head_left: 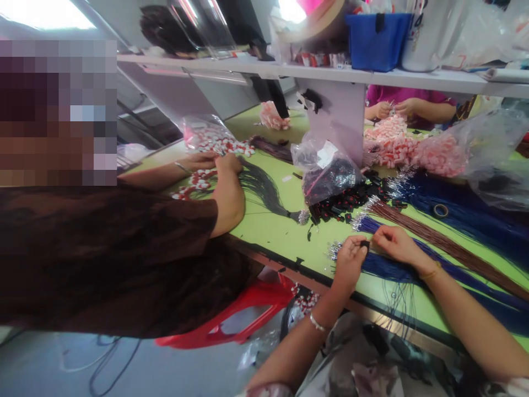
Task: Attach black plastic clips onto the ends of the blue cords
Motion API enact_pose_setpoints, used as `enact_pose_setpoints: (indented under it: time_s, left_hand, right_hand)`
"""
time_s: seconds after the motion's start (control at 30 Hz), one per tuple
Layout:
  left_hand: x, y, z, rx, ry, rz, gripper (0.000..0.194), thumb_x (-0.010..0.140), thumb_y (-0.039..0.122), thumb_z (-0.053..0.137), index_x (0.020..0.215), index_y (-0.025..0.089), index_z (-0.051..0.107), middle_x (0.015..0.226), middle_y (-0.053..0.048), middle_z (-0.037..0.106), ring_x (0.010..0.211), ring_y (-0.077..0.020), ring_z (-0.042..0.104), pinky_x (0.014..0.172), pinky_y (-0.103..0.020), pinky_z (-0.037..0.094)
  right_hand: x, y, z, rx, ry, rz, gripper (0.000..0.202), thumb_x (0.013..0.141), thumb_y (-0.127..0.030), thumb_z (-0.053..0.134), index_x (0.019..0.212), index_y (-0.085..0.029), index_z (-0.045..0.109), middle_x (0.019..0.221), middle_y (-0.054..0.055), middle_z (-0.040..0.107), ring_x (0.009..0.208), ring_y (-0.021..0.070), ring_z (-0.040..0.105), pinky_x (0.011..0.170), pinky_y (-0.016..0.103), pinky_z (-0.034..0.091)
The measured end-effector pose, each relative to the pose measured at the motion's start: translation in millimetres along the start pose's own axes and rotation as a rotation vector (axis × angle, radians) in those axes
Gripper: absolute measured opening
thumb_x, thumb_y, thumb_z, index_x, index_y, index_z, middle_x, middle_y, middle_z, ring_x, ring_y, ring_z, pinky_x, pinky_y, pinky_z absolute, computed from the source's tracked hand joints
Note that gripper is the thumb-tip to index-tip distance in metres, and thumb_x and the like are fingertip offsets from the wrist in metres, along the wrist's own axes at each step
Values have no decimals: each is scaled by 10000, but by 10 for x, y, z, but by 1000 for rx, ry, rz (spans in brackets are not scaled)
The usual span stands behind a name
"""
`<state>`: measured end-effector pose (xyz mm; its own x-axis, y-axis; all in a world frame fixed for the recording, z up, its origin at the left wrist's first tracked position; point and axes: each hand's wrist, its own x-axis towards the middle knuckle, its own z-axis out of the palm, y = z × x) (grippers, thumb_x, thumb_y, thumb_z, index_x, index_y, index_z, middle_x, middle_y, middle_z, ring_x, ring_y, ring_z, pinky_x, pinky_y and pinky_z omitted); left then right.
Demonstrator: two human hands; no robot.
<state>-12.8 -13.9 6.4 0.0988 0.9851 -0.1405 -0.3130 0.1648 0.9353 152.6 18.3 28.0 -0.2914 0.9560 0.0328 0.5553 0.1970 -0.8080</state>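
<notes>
- Left hand [349, 262] pinches a small black connector [365, 243], its long axis unclear.
- Right hand [394, 244] just right, fingers bunched; cannot tell what's held.
- Blue wires [382, 266] beneath stretch rightward, metal tips [333, 251] pointing left.

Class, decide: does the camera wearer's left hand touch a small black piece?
Touching: the head view shows the left hand pinching the black piece at its fingertips.

a small black connector [365, 244] is held over bundled dark blue wires [384, 266].

Held conn. [365, 244] prob. matt plast.; stool [266, 294] smooth plast.
</notes>
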Motion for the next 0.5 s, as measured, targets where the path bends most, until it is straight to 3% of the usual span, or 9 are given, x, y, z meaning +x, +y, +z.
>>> enact_pose_setpoints:
  time_s: [0.07,0.1,0.2,0.23,0.3,0.37,0.4,0.47,0.5]
  left_hand:
    - [-253,58,8,185,-127,193,166,788,186,564,938,214,629,941,-81,639,925,-205,590,867,-353,450]
    - [-394,75,19,285,-279,283,189,812,177,529,956,221,643,959,-95,647,947,-217,591,887,-365,444]
    - [-763,38,81,466,-916,455,319,842,155,447,1082,253,633,1014,-100,668,976,-226,608,903,-366,452]
    - [-845,2,103,477,-1058,492,328,842,171,456,1112,259,619,1021,-97,671,978,-226,615,896,-355,461]
    - [-923,-62,127,462,-1193,538,304,836,234,506,1120,261,612,1019,-95,677,977,-229,624,881,-335,475]
    - [-869,-60,93,474,-1177,519,275,837,267,522,1091,260,628,1024,-97,675,995,-236,617,894,-342,468]
    - [-787,-25,50,494,-1113,488,262,842,263,514,1071,259,641,1031,-100,671,1004,-241,609,910,-358,457]
    - [-508,96,-79,520,-833,424,236,840,241,506,1005,254,673,1006,-103,666,983,-250,596,924,-392,435]
    - [-318,167,-158,507,-611,403,205,826,250,533,960,247,687,965,-102,662,950,-250,591,916,-393,432]
  right_hand:
    - [14,-1,-98,12,-16,13,217,831,-298,444,707,-161,557,610,-24,524,545,96,418,518,202,312]
    - [20,-7,-117,-15,-36,11,210,826,-289,448,710,-160,567,618,-22,532,552,98,426,528,205,318]
    - [36,-34,-29,-185,-125,-20,124,769,-204,496,694,-165,588,639,-8,564,571,106,455,566,216,325]
    - [40,-45,35,-267,-134,-21,106,755,-179,507,691,-167,591,658,3,576,583,111,467,576,221,322]
    - [45,-69,170,-440,-122,-6,104,758,-153,511,705,-170,599,715,34,597,617,125,493,591,233,311]
    - [46,-89,270,-562,-116,10,119,789,-151,489,745,-169,599,776,62,612,654,140,520,601,244,306]
    - [45,-95,299,-597,-122,9,126,803,-152,475,762,-168,593,796,72,616,669,147,532,606,249,305]
    - [39,-98,321,-626,-125,3,125,830,-170,455,795,-164,575,813,83,617,688,158,545,612,255,303]
    - [36,-94,321,-626,-116,6,128,845,-184,442,811,-163,563,808,83,616,683,160,545,609,258,299]
